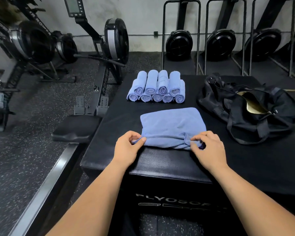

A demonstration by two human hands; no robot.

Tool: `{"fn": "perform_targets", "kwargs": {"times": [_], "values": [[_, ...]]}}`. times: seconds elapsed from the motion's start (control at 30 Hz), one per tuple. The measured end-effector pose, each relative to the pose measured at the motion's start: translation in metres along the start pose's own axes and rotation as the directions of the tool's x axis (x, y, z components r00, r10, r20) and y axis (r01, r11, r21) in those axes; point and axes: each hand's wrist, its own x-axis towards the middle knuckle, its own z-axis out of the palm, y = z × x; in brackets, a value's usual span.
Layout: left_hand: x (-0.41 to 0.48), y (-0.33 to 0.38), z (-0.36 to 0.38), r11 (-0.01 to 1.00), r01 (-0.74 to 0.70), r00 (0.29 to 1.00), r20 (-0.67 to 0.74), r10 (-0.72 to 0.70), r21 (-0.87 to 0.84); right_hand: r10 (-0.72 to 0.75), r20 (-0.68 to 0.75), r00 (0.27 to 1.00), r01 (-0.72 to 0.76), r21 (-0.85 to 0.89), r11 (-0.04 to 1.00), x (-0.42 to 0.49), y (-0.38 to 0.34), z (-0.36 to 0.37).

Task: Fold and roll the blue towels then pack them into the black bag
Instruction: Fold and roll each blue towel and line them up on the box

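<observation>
My left hand (128, 147) and right hand (206, 149) each pinch an end of the towel's (172, 125) near edge, fingers curled on its first rolled turn. The towel lies folded in the middle of the box (160, 164) top. Rolls (156, 87) are stacked at the box's far edge. The bag (249, 108) lies open on the box's right side.

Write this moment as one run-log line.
step: start roll | left hand, right hand: pinch near edge of folded towel | rolled towels: stacked beyond | black bag: open
</observation>
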Motion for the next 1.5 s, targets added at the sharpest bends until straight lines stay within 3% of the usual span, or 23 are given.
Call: {"fn": "perform_targets", "kwargs": {"times": [0.13,0.27,0.37,0.5,0.67,1.1,1.5], "values": [[0.0,0.003,-0.006,0.999,0.011,0.995,0.097,-0.007,-0.042,-0.009,0.042,0.999,0.013,-0.101,0.995,0.001,-0.002,-0.002],[0.0,0.002,-0.018,0.998,0.019,0.984,0.178,-0.007,-0.068,0.022,-0.047,0.999,-0.018,0.097,0.995,0.003,0.007,0.0],[-0.003,-0.003,-0.013,0.999,-0.001,0.996,0.087,0.005,-0.05,0.093,-0.126,0.988,-0.067,0.196,0.978,0.002,0.008,-0.003],[-0.01,-0.007,-0.002,0.994,-0.037,0.996,-0.082,0.046,0.1,0.215,-0.145,0.966,-0.175,0.248,0.953,0.004,0.011,-0.006],[-0.01,-0.004,-0.004,0.994,-0.021,0.995,-0.091,0.031,0.104,0.262,-0.131,0.956,-0.215,0.294,0.931,0.006,0.013,-0.01],[-0.019,0.014,-0.017,0.961,0.089,0.992,-0.066,-0.11,-0.262,0.352,-0.044,0.935,-0.297,0.447,0.844,0.008,0.013,-0.023],[0.002,0.04,-0.033,0.994,-0.016,0.993,-0.119,0.003,-0.108,0.319,-0.096,0.943,-0.264,0.367,0.892,0.022,-0.004,-0.07]]}}
